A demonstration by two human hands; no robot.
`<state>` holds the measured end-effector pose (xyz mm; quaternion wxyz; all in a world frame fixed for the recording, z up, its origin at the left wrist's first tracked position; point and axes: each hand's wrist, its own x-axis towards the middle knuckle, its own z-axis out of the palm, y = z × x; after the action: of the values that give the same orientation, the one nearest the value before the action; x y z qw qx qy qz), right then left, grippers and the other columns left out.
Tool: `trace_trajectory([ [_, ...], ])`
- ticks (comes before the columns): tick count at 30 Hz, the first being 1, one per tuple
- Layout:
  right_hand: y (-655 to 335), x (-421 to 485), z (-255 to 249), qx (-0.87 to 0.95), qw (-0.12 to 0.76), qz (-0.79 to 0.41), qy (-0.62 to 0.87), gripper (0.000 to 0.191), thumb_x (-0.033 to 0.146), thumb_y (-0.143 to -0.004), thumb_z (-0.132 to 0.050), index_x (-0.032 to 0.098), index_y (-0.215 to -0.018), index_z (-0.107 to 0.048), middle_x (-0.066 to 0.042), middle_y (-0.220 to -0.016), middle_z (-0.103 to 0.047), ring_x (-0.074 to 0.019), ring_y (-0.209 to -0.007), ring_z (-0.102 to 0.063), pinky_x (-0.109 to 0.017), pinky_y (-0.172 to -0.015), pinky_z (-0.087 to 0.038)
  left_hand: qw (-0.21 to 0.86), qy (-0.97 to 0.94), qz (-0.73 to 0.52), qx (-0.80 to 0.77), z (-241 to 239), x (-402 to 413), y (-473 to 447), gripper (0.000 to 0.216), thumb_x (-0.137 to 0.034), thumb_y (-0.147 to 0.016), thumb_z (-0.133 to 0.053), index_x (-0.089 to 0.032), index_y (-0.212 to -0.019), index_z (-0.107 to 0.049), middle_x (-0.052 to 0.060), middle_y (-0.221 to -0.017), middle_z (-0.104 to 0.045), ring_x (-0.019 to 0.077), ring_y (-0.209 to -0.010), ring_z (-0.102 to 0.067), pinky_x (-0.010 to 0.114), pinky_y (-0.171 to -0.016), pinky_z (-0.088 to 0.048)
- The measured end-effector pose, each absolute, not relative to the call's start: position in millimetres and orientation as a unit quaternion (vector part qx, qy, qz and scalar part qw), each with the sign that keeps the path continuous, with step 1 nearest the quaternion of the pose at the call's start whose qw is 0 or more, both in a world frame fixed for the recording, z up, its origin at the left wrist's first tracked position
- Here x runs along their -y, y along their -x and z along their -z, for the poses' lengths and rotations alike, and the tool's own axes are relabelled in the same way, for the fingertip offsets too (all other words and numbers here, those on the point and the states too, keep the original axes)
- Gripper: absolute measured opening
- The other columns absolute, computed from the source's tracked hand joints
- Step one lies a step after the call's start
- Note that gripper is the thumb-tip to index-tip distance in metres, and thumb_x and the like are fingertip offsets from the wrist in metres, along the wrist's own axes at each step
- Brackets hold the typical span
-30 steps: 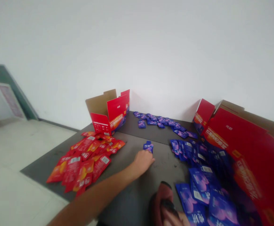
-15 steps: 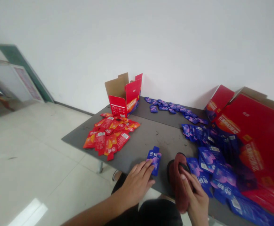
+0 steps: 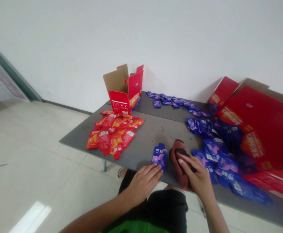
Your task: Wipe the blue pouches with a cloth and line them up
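Item: 1 blue pouch (image 3: 159, 156), lying face up near the front edge of the grey table (image 3: 167, 127), short neck pointing away from the person; left hand (image 3: 145, 181), fingers stretched out over the pouch's lower end, unclenched, apparently steadying it by light contact alone; right hand (image 3: 196, 173), curled in a firm grasp round 1 reddish-brown cloth (image 3: 184, 181), with a dark item among its folds, too unclear to identify; cloth just beside the pouch, on its right. Principal risk, as judged: the pouch could skid or drop over the front edge, the cause being its nearness to that edge and a hold by fingertips only; secondary risk: the cloth could drag the pouch askew or crease it, if swept across while the fingers press lightly. Further hazard: the blue pile (image 3: 227, 163), close by the right hand and spread along the front edge, could be knocked by the wrist, loose pouches then slipping off or mixing with the 1 under the fingers. Lesser concern: the red pouches (image 3: 109, 121), heaped before the small red carton (image 3: 135, 85), their nearest pieces close to the edge, could be nudged by a stray left forearm.
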<state>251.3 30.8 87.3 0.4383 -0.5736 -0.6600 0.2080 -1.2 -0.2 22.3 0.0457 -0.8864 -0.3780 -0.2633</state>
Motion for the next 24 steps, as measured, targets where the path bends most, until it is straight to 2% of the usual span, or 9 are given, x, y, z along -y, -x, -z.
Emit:
trace_trajectory([
  [3,-224.1,-34.9,-100.4,0.753,0.393,-0.158,0.504,0.026,0.040,-0.100,-0.064,0.035,-0.123,-0.076,-0.005,-0.117,-0.072,-0.0207,-0.105,-0.068,-0.035,-0.093,-0.056,0.031,0.892,0.279,0.355,-22.0,2.9,6.8,0.033,-0.023,-0.108,-0.050,-0.019,-0.138,-0.061,0.006,-0.141,-0.066,0.0222,-0.132,-0.057,0.038,-0.110,-0.042],
  [7,-188.7,-48.3,-92.9,0.871,0.267,-0.105,0.398,0.024,0.036,-0.101,-0.062,0.035,-0.119,-0.077,-0.005,-0.114,-0.074,-0.0215,-0.104,-0.067,-0.036,-0.090,-0.057,0.025,0.881,0.304,0.362,-17.9,4.4,6.7,0.028,-0.020,-0.108,-0.046,-0.016,-0.109,-0.073,0.006,-0.104,-0.078,0.0210,-0.100,-0.070,0.038,-0.099,-0.049],
  [9,-183.0,-67.1,-86.0,0.887,0.233,-0.081,0.392,0.024,0.036,-0.101,-0.062,0.034,-0.121,-0.077,-0.005,-0.112,-0.074,-0.0210,-0.103,-0.067,-0.036,-0.089,-0.056,0.028,0.879,0.312,0.360,-16.4,4.0,5.7,0.033,-0.019,-0.110,-0.040,-0.017,-0.113,-0.073,0.006,-0.107,-0.079,0.0202,-0.102,-0.071,0.038,-0.098,-0.049],
  [12,-189.0,-105.2,-87.2,0.881,0.200,-0.039,0.428,0.027,0.035,-0.101,-0.062,0.033,-0.124,-0.076,-0.006,-0.114,-0.073,-0.0212,-0.104,-0.066,-0.037,-0.093,-0.055,0.031,0.880,0.314,0.356,-16.9,2.8,6.0,0.038,-0.020,-0.112,-0.034,-0.019,-0.133,-0.065,0.005,-0.131,-0.073,0.0186,-0.126,-0.065,0.036,-0.101,-0.046],
  [15,-196.6,-123.9,-103.7,0.863,0.186,0.009,0.469,0.026,0.034,-0.102,-0.061,0.031,-0.121,-0.077,-0.008,-0.111,-0.073,-0.0223,-0.101,-0.066,-0.037,-0.093,-0.054,0.023,0.878,0.315,0.360,-18.9,2.2,6.8,0.038,-0.020,-0.112,-0.033,-0.020,-0.134,-0.065,0.003,-0.138,-0.070,0.0163,-0.131,-0.061,0.035,-0.100,-0.046],
  [18,-191.7,-99.4,-117.2,0.852,0.221,0.015,0.474,0.028,0.035,-0.104,-0.057,0.031,-0.124,-0.076,-0.008,-0.114,-0.072,-0.0227,-0.104,-0.065,-0.037,-0.093,-0.054,0.002,0.873,0.321,0.368,-19.3,2.7,5.2,0.036,-0.019,-0.111,-0.037,-0.021,-0.130,-0.068,0.003,-0.131,-0.074,0.0173,-0.124,-0.066,0.036,-0.099,-0.047],
  [22,-180.5,-58.0,-105.9,0.890,0.193,-0.065,0.407,0.026,0.037,-0.103,-0.059,0.036,-0.123,-0.075,-0.004,-0.113,-0.072,-0.0190,-0.100,-0.066,-0.031,-0.087,-0.055,-0.023,0.863,0.327,0.384,-18.0,3.7,2.0,0.032,-0.018,-0.108,-0.046,-0.020,-0.102,-0.076,0.003,-0.094,-0.080,0.0188,-0.092,-0.074,0.036,-0.094,-0.049],
  [24,-183.1,-66.1,-94.8,0.889,0.184,-0.082,0.411,0.025,0.037,-0.103,-0.060,0.036,-0.123,-0.075,-0.004,-0.114,-0.072,-0.0185,-0.102,-0.066,-0.031,-0.089,-0.055,-0.021,0.866,0.319,0.385,-18.4,3.4,2.3,0.031,-0.018,-0.108,-0.045,-0.019,-0.108,-0.076,0.004,-0.103,-0.080,0.0189,-0.100,-0.074,0.036,-0.096,-0.049],
])
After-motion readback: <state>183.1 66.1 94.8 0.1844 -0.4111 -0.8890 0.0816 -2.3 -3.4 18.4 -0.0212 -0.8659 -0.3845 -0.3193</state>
